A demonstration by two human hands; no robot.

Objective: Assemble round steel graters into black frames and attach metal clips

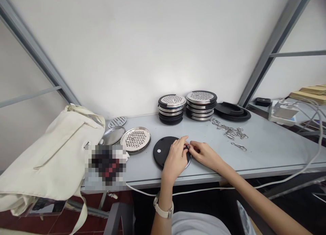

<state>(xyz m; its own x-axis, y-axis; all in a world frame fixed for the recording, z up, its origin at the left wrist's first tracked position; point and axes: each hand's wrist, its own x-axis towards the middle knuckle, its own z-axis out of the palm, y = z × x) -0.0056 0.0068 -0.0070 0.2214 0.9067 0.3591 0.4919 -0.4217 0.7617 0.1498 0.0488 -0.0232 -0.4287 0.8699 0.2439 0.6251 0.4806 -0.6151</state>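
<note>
Head view: the left hand (175, 157) lies over a black disc (164, 148) near the front edge of the worktop (219, 160), its grip partly curled onto the disc's right side. The right hand (202, 153) has its grip pinched nearly closed at that same rim, seemingly on a small metal piece, though the fingers hide most of it. Metal clips (230, 131) lie to the right; two grater stacks (171, 109) stand behind.

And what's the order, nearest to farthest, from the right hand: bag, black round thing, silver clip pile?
From the right hand:
1. Black round thing, at its fingertips.
2. Silver clip pile, to its right, further back.
3. Cream bag, far left.
</note>
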